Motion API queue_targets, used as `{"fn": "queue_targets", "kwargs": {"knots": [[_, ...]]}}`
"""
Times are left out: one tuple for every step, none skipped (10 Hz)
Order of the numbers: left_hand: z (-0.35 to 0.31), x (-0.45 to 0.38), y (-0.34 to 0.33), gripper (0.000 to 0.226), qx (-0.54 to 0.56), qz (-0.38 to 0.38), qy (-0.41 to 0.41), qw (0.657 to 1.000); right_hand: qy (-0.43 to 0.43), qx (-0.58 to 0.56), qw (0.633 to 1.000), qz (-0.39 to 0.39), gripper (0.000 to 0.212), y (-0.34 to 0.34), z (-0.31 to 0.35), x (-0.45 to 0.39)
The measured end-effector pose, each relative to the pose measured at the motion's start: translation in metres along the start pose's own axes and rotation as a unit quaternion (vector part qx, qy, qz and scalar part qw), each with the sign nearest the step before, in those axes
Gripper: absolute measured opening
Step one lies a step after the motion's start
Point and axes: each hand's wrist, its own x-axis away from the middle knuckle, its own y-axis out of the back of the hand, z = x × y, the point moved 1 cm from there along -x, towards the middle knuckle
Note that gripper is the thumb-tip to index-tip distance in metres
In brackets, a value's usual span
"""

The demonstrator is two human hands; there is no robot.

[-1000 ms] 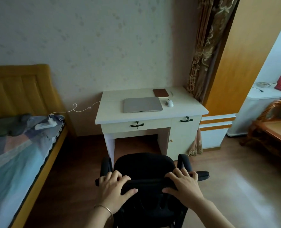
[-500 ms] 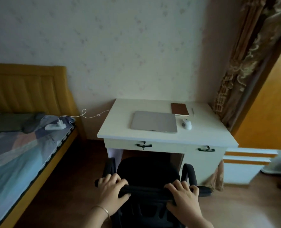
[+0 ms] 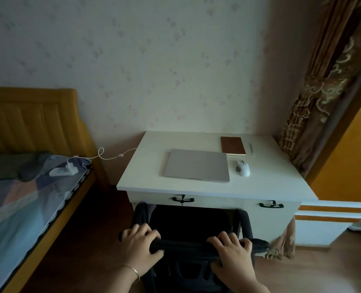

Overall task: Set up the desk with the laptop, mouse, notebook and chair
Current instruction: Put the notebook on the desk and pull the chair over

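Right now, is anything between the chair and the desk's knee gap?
Nothing visible blocks it. Both hands, left and right, grip the chair backrest; its seat front is already at the opening under the desk. The floor beneath is hidden.

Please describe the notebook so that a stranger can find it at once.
Look at the white desk against the wall. Behind the closed grey laptop, at its right corner, lies the notebook. It is the only brown, flat thing there; the mouse nearby is white.

Both hands [image 3: 188, 253] on chair [image 3: 188, 224] back, at desk [image 3: 268, 187]
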Motion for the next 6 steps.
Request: {"fn": "queue_targets", "kwargs": {"knots": [[0.001, -0.003, -0.001, 0.024, 0.006, -0.006, -0.007, 1.000, 0.007, -0.004, 1.000, -0.013, 0.051, -0.001, 0.001, -0.004], [0.002, -0.005, -0.003, 0.025, 0.017, -0.009, -0.007, 1.000, 0.003, -0.005, 1.000, -0.014, 0.049, 0.002, 0.001, -0.005], [0.002, -0.004, -0.003, 0.025, 0.015, -0.007, -0.016, 1.000, 0.001, 0.001, 1.000, 0.006, 0.050, 0.004, 0.001, -0.004], [0.004, -0.006, -0.003, 0.025, 0.013, 0.004, -0.009, 1.000, -0.012, 0.003, 0.999, 0.032, 0.052, 0.005, -0.001, -0.006], [0.001, -0.002, -0.001, 0.029, 0.013, 0.044, 0.005, 0.999, -0.020, -0.012, 0.997, 0.072, 0.053, 0.017, 0.003, -0.004], [-0.005, -0.017, 0.024, 0.049, 0.027, 0.216, 0.032, 0.975, -0.033, -0.014, 0.971, 0.235, 0.060, 0.027, -0.003, -0.021]]}}
